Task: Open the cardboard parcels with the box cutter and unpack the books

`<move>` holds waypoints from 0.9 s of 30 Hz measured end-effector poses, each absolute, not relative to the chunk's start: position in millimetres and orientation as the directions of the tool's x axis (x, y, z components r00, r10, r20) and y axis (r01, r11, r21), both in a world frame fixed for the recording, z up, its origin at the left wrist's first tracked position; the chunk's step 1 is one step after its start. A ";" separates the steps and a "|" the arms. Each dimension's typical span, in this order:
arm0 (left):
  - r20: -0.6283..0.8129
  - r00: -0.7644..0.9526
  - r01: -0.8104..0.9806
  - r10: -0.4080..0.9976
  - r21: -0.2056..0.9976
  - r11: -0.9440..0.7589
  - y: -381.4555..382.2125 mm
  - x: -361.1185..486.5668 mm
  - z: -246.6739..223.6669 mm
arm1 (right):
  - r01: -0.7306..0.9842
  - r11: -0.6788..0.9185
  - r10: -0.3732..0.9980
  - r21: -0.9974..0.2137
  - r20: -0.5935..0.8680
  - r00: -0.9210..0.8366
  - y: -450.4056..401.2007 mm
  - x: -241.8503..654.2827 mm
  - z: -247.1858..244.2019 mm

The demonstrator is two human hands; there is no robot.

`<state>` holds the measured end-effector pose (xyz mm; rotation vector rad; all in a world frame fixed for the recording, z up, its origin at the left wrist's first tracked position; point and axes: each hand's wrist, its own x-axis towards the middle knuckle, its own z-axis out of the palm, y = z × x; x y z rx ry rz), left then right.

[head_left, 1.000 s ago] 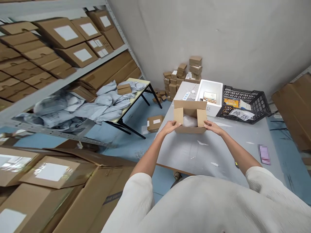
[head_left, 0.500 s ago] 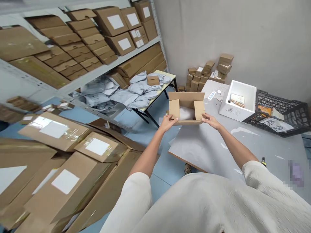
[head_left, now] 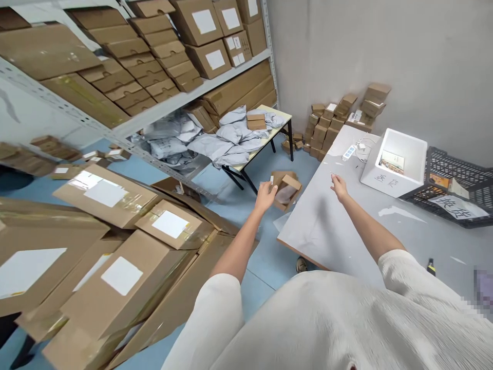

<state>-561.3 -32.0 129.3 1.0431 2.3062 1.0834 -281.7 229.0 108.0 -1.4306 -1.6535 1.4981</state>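
An opened cardboard box [head_left: 284, 203] with its flaps up and pale material inside shows past the table's left edge, smaller and lower than my hands. Whether it rests on the floor or is still in the air, I cannot tell. My left hand [head_left: 265, 196] is in front of the box and overlaps its left side in view; it looks open, fingers loosely apart. Over the grey table [head_left: 327, 226], my right hand [head_left: 338, 187] is raised, open and holding nothing.
On the table stand a white foam box [head_left: 379, 177], a black crate [head_left: 416, 177], a power strip [head_left: 349, 152] and a cutter [head_left: 431, 266]. Taped cartons [head_left: 108, 195] crowd the left. Grey mailing bags [head_left: 227, 144] cover a low table before the loaded shelf [head_left: 162, 105].
Both hands held the opened box between them; they have let go and it has dropped away toward the floor. My right hand has moved away from it. The view has shifted left.
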 end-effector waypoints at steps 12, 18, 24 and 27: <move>-0.109 -0.507 0.437 0.855 0.823 0.364 -3.0 -500.0 113.4 | 0.439 -0.091 0.830 -0.894 -0.312 -0.463 200.0 -233.0 100.3; -0.080 -0.553 0.443 0.829 0.814 0.375 -24.0 -464.0 117.0 | 0.437 -0.018 0.777 -0.899 -0.288 -0.560 188.8 -221.5 103.5; -0.085 -0.618 0.418 0.782 0.806 0.418 -68.6 -425.0 123.4 | 0.386 0.023 0.674 -0.922 -0.271 -0.687 162.5 -219.0 100.7; -0.089 -0.633 0.411 0.769 0.803 0.431 -96.8 -412.5 127.7 | 0.378 0.045 0.618 -0.925 -0.271 -0.738 142.4 -228.0 100.6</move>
